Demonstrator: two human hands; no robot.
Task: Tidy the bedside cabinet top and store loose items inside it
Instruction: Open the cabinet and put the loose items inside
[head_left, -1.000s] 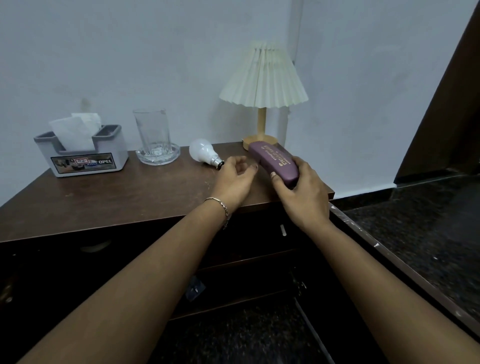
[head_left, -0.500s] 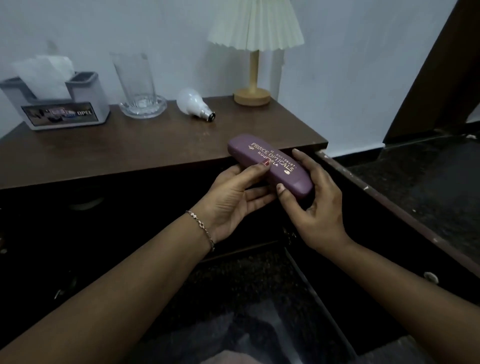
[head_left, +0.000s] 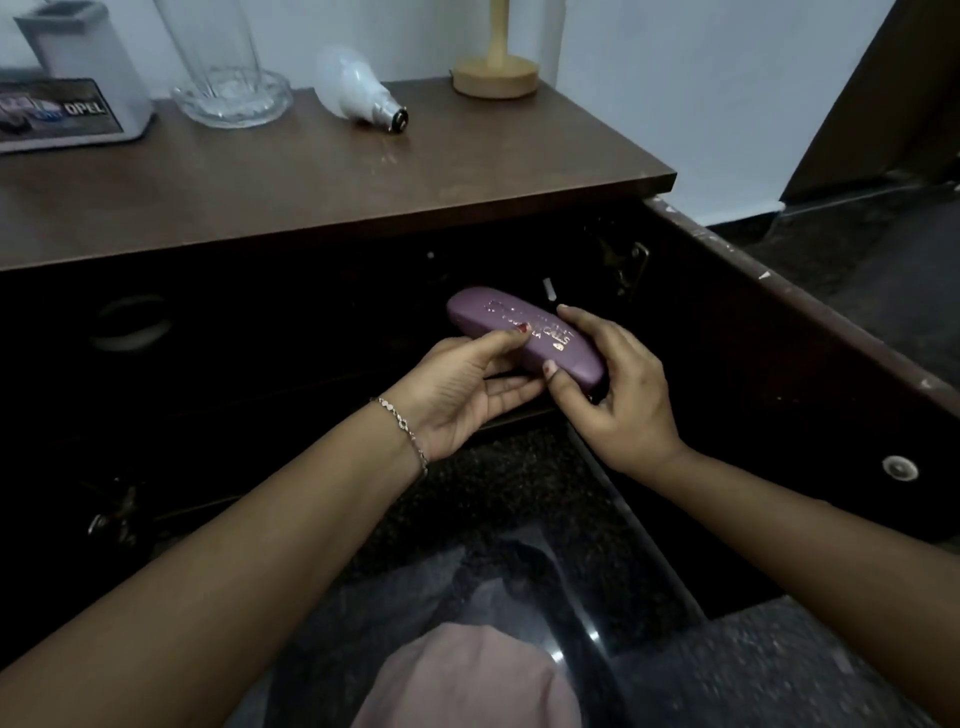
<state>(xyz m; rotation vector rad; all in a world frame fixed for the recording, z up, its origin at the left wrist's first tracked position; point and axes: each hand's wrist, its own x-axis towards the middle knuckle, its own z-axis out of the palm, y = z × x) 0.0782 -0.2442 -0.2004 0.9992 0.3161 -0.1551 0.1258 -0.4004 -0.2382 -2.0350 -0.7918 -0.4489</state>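
A purple glasses case (head_left: 498, 322) with gold lettering is held in both hands in front of the dark open interior of the brown bedside cabinet (head_left: 363, 187), below its top. My left hand (head_left: 462, 389) supports it from below with the thumb on its lid. My right hand (head_left: 618, 395) grips its near right end. A white light bulb (head_left: 353, 93) lies on its side on the cabinet top, near the back.
On the top stand a clear glass in a glass dish (head_left: 228, 88), a grey tissue holder (head_left: 72, 98) at the left and a wooden lamp base (head_left: 496, 75). The cabinet's open door (head_left: 810, 364) juts toward me on the right. Dark granite floor lies below.
The case was lifted off the cabinet top by my right hand, my left hand joined it, and both lowered it in front of the open cabinet. My view tilted down.
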